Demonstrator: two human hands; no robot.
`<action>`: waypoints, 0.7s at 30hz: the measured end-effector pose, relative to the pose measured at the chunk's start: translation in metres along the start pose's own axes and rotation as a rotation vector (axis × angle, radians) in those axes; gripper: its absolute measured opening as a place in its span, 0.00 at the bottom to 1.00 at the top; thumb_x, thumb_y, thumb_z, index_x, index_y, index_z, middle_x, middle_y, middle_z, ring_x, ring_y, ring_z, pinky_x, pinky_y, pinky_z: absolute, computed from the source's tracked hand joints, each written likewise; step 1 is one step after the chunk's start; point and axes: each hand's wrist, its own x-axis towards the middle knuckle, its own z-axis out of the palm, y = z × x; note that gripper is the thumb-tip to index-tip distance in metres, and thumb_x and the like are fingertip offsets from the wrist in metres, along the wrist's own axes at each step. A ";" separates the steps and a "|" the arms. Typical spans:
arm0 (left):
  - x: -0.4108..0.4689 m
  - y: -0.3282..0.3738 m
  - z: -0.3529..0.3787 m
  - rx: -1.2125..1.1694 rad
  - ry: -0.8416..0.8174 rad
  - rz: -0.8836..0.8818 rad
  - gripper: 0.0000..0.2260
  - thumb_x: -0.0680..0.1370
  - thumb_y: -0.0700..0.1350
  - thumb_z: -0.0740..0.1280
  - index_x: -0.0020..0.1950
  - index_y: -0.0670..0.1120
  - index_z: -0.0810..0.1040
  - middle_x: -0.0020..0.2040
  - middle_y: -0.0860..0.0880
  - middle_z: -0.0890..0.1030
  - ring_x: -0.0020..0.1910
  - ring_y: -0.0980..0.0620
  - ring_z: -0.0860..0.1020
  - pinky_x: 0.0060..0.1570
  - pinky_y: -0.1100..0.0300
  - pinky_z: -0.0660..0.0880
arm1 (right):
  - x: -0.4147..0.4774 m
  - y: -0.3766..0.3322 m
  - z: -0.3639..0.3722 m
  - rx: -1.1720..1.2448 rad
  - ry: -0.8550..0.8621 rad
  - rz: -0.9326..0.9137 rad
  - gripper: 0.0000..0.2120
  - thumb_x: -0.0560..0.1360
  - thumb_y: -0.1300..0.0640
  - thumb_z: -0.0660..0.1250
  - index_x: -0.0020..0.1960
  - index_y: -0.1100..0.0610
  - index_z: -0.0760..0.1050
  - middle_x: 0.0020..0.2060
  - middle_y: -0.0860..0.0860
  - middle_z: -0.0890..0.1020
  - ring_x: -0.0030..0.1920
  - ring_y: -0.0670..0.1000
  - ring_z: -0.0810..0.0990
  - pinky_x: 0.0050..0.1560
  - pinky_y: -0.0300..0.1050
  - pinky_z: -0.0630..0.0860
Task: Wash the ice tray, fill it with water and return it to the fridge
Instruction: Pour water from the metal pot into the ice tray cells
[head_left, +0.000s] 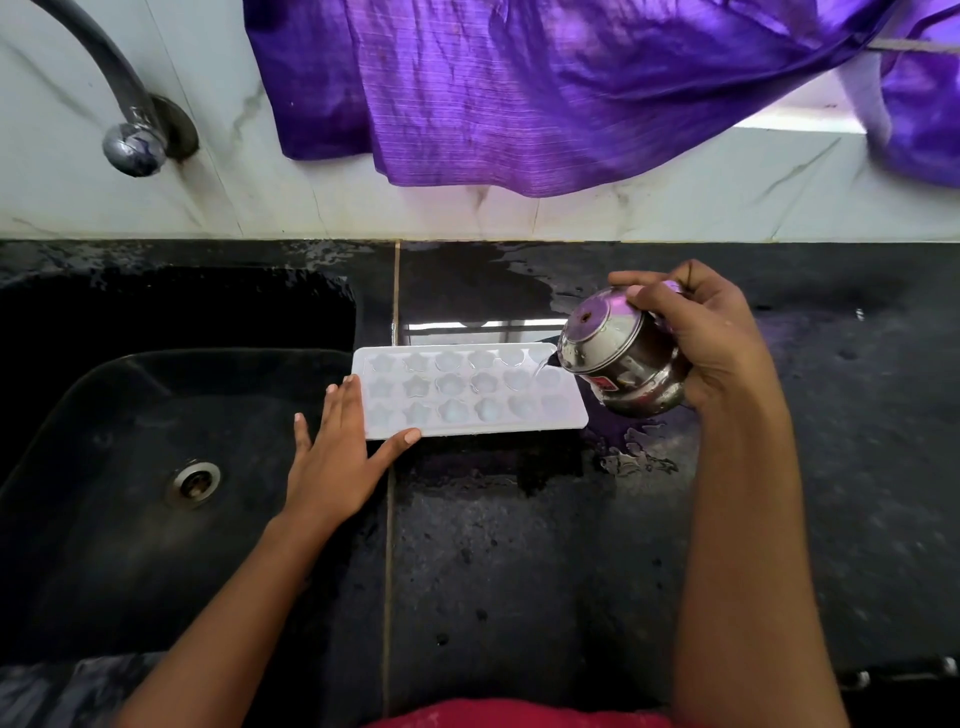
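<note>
The white ice tray (470, 389) lies on the wet bench (519, 545) beside the sink (130, 415). The left hand (337, 457), fingers spread, steadies it; the right hand (711, 338) grips a tilted steel pot (618, 358). Best pour thinly, cell by cell.

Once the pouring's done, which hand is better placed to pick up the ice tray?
Likely left: the left hand rests flat on the ice tray, while the right hand grips the tilted steel pot.

The black stone counter (519, 545) is wet. A seam (388, 571) runs front to back just right of the sink (130, 493). The white tray (467, 389) lies flat across this seam, its left end at the sink's right rim. A puddle (639, 460) lies further right.
</note>
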 end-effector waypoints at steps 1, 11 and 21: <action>0.000 0.000 0.000 -0.002 0.002 0.001 0.44 0.70 0.69 0.51 0.77 0.47 0.41 0.78 0.50 0.47 0.76 0.54 0.42 0.72 0.46 0.37 | 0.000 0.000 0.000 0.001 0.000 0.000 0.16 0.72 0.70 0.65 0.33 0.55 0.64 0.37 0.47 0.85 0.40 0.46 0.83 0.34 0.39 0.78; 0.000 -0.001 0.000 0.009 -0.008 -0.009 0.44 0.70 0.69 0.51 0.77 0.47 0.41 0.78 0.50 0.46 0.76 0.54 0.41 0.72 0.46 0.36 | 0.000 0.002 0.001 0.031 0.005 0.029 0.15 0.72 0.70 0.65 0.34 0.55 0.65 0.36 0.48 0.85 0.41 0.47 0.83 0.35 0.40 0.79; -0.001 -0.001 0.000 0.021 -0.006 -0.010 0.44 0.70 0.69 0.50 0.77 0.46 0.40 0.78 0.50 0.45 0.76 0.54 0.41 0.72 0.46 0.36 | 0.002 0.008 0.005 0.105 0.013 0.079 0.14 0.71 0.70 0.66 0.33 0.55 0.67 0.45 0.52 0.85 0.47 0.51 0.83 0.42 0.46 0.80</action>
